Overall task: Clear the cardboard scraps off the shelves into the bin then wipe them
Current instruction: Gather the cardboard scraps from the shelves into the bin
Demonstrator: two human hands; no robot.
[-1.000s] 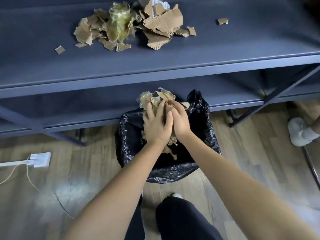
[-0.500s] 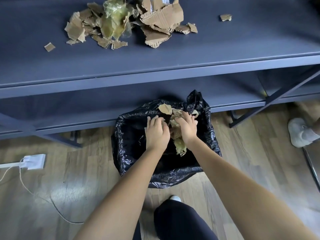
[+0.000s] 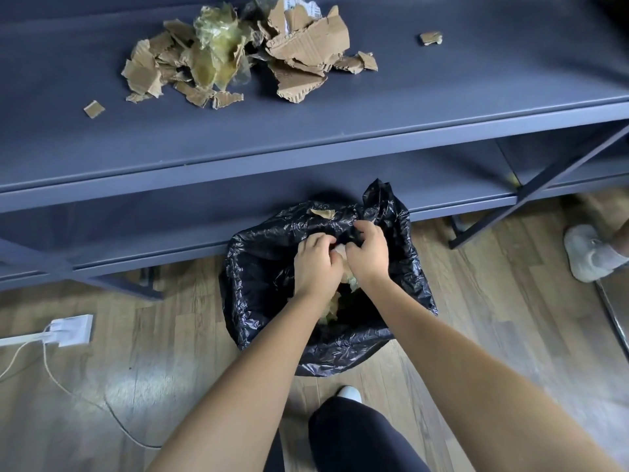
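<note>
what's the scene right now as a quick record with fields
bin: black-bagged, on the floor before the lower shelf, binned scraps inside
left hand: over the bin mouth, fingers curled, grip unclear
right hand: beside it, fingers curled, grip unclear
rim scrap: cardboard piece on the bag's far edge
top shelf: scrap pile of torn cardboard and crumpled film, plus left stray bit and right stray bit
floor: power strip at left, another person's shoe at right
task state: shelf not yet cleared
</note>
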